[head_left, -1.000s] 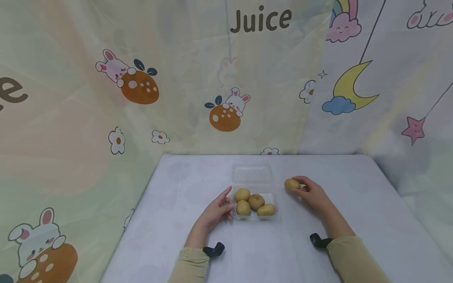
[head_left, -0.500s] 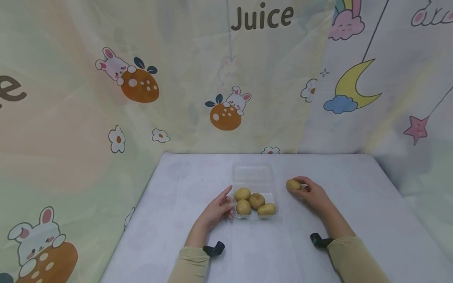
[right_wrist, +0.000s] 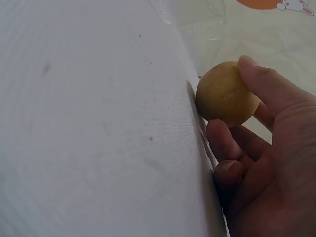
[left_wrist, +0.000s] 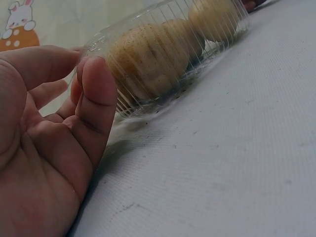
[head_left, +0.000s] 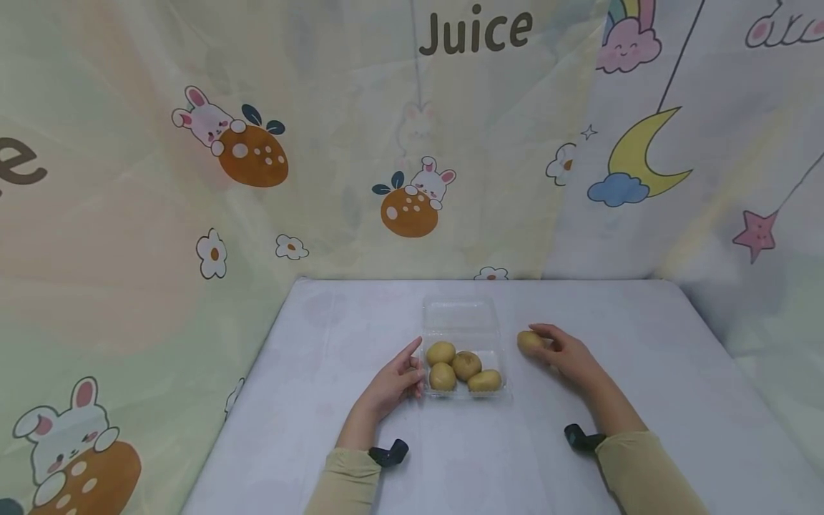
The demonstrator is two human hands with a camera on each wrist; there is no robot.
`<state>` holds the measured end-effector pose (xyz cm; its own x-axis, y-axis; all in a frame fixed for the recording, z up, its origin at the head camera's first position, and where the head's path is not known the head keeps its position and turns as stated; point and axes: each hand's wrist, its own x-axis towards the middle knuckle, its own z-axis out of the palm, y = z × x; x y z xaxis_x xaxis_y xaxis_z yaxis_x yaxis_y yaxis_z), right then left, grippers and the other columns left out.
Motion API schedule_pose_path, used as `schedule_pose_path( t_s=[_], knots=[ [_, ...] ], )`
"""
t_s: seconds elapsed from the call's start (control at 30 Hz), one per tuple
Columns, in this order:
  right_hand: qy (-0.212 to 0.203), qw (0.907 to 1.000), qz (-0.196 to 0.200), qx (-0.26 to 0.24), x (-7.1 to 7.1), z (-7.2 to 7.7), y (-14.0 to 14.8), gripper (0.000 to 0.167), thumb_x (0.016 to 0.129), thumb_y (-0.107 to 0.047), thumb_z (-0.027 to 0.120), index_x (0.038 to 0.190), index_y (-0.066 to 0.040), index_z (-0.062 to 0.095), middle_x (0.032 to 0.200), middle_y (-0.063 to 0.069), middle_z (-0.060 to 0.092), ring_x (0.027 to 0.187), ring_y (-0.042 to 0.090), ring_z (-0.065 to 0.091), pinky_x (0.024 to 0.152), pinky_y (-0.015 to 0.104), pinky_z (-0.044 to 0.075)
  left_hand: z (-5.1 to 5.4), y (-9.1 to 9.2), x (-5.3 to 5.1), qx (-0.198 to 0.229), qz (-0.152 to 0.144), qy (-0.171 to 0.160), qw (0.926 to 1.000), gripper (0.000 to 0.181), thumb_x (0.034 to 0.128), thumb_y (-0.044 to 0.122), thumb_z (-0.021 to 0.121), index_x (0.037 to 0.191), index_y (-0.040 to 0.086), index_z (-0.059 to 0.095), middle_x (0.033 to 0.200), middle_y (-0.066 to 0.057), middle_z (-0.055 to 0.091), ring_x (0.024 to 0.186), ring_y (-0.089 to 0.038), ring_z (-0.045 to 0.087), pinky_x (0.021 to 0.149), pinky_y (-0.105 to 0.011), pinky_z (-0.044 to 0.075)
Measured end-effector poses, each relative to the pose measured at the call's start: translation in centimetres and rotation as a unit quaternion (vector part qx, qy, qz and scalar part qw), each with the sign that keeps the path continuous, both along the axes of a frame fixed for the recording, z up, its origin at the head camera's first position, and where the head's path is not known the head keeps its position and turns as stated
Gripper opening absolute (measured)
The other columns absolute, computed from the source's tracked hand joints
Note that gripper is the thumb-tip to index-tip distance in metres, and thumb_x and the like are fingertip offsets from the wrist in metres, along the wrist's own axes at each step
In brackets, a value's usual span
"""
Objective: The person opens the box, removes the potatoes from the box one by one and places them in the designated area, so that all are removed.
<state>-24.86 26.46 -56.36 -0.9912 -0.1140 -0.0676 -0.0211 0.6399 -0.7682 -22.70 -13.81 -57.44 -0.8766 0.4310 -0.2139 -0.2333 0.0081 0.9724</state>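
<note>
Pale printed backdrop (head_left: 341, 207), "Juice" lettering (head_left: 475, 37) at top centre, yellow moon (head_left: 626, 154) upper right, pink star (head_left: 756, 232) near right edge, white rabbit (head_left: 67, 438) in the lower left

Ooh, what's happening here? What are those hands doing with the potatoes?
Someone's right hand is holding one potato just to the right of a clear plastic box. Their left hand is at the box's left side. Four other potatoes are inside, and the lid is open.
</note>
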Motion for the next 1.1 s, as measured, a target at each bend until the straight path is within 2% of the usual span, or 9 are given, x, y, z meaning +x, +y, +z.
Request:
schedule_pose_path(
  t_s=[0.2,0.3,0.53,0.8,1.1],
  knots=[
    [-0.007,0.9992,0.017,0.036,-0.11,0.09,-0.28,0.066,0.087,-0.052,0.070,0.143,-0.023,0.051,0.101,0.007,0.061,0.078,0.018,0.051,0.063,0.028,0.044,-0.06,-0.06,-0.05,0.000,0.001,0.001,1.0000,0.076,0.0926,0.022,0.068,0.155,0.037,0.029,0.106,-0.003,0.051,0.076,-0.014,0.059,0.068,-0.027,0.054],
    [-0.017,0.9992,0.013,0.032,-0.09,-0.01,-0.21,0.066,0.085,-0.050,0.072,0.142,-0.023,0.051,0.093,0.006,0.059,0.077,0.019,0.051,0.063,0.030,0.044,-0.16,-0.06,-0.11,0.001,-0.001,0.003,1.0000,0.075,0.0929,0.021,0.068,0.155,0.036,0.028,0.106,-0.003,0.051,0.076,-0.014,0.058,0.068,-0.027,0.054],
    [-0.011,0.9997,-0.015,0.017,-0.08,-0.52,0.15,0.069,0.085,-0.048,0.074,0.143,-0.021,0.050,0.093,0.008,0.058,0.079,0.021,0.051,0.063,0.030,0.043,-0.24,-0.04,-0.11,0.001,-0.002,0.005,1.0000,0.076,0.0931,0.020,0.068,0.156,0.035,0.027,0.105,-0.003,0.050,0.075,-0.014,0.058,0.068,-0.026,0.054],
    [-0.010,0.9998,-0.012,0.012,-0.35,-0.76,0.20,0.071,0.084,-0.049,0.075,0.143,-0.020,0.049,0.090,0.007,0.056,0.076,0.021,0.050,0.060,0.029,0.043,-0.12,-0.02,-0.02,0.003,-0.001,0.006,1.0000,0.076,0.0932,0.020,0.067,0.156,0.035,0.027,0.106,-0.003,0.050,0.075,-0.014,0.058,0.068,-0.026,0.054],
    [-0.012,0.9998,-0.010,0.013,-0.30,-0.75,0.12,0.072,0.084,-0.053,0.073,0.144,-0.021,0.049,0.094,0.009,0.056,0.077,0.021,0.050,0.062,0.030,0.043,-0.15,-0.01,0.03,0.000,0.002,0.006,1.0000,0.075,0.0937,0.019,0.067,0.156,0.035,0.028,0.105,-0.003,0.050,0.076,-0.014,0.058,0.068,-0.027,0.054]
  ],
)
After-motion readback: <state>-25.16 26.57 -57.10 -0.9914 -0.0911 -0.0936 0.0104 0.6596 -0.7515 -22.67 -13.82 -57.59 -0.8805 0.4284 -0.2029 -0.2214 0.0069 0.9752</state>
